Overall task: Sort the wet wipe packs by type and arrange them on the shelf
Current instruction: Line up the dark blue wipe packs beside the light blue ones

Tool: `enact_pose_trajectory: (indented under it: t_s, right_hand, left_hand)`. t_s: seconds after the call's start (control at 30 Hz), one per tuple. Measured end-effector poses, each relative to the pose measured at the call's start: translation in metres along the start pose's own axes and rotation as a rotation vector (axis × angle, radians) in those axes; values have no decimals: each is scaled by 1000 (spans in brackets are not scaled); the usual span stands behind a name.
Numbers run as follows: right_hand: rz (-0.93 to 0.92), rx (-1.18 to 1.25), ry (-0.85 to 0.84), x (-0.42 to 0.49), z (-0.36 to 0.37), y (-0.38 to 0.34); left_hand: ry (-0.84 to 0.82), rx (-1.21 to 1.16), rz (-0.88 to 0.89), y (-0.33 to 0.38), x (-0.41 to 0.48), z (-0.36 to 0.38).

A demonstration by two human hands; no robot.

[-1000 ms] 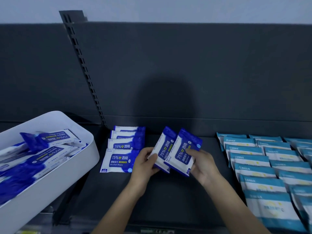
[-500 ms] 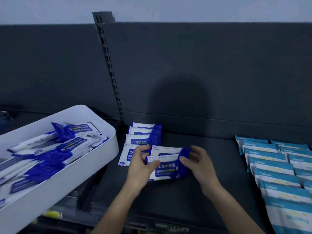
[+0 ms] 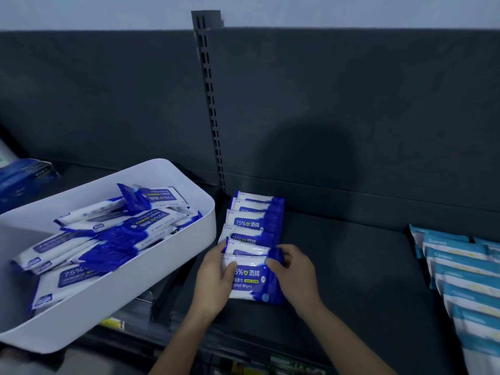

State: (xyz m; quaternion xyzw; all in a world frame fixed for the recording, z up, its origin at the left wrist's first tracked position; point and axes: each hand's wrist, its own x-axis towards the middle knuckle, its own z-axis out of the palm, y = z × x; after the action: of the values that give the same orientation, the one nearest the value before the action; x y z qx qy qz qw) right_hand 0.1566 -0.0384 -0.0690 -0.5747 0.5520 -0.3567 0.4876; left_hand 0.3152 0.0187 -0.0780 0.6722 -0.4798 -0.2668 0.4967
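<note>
Blue-and-white film is what both hands are closed on. The left hand [image 3: 216,277] grips the white end of the two blue-and-white alcohol wipe packs [image 3: 251,284], with its thumb on the printed face. The right hand [image 3: 295,272] pinches their dark blue end. The hands stand apart, and the packs span the gap between them.

Governing relation: the packs lie directly between the hands on the dark grey shelf [image 3: 351,266], just right of the white plastic tub [image 3: 108,307]. Their long axis runs left to right, in line with the overlapped row of matching packs [image 3: 254,223] behind them. They sit at the near end of that row, apparently overlapping its last member. Neither hand is nearer; the left is on the tub side. In my judgement, the next move is to release the packs squarely.

Change noted: one second ago the packs were held off the shelf, tilted on end and further right of the tub. Half a second ago they had been turned level. They are now down at the row.

Loose blue-and-white packs [image 3: 121,234] lie inside the tub. Pale blue packs [image 3: 460,266] lie in rows well to the right of the tub.
</note>
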Motion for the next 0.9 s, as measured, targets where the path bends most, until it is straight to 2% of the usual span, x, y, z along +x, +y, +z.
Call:
enact_pose_trajectory:
  t_s: [0.17, 0.37, 0.43, 0.5, 0.6, 0.67, 0.77, 0.9]
  right_hand:
    - [106, 48, 68, 8, -2, -4]
    - [91, -61, 135, 21, 9, -5]
    - [59, -74, 115, 21, 11, -6]
    - [9, -116, 90, 20, 8, -7]
    - [-76, -240, 61, 20, 2, -4]
    - [-117, -294, 50, 21, -1, -4]
    - [-157, -380, 15, 25, -4, -8]
    - [-140, -444, 0, 34, -5, -9]
  left_hand:
    - [-127, 37, -5, -8, 6, -10]
    - [-196, 302, 115, -13, 6, -10]
    - [-189, 411, 183, -14, 8, -12]
    - [-110, 551, 240, -17, 5, -11]
    - [-69, 578, 146, -10, -10, 2]
    - [-138, 628, 79, -8, -15, 9]
    - [-275, 775, 79, -9, -9, 3]
    - [-297, 643, 80, -14, -1, -15]
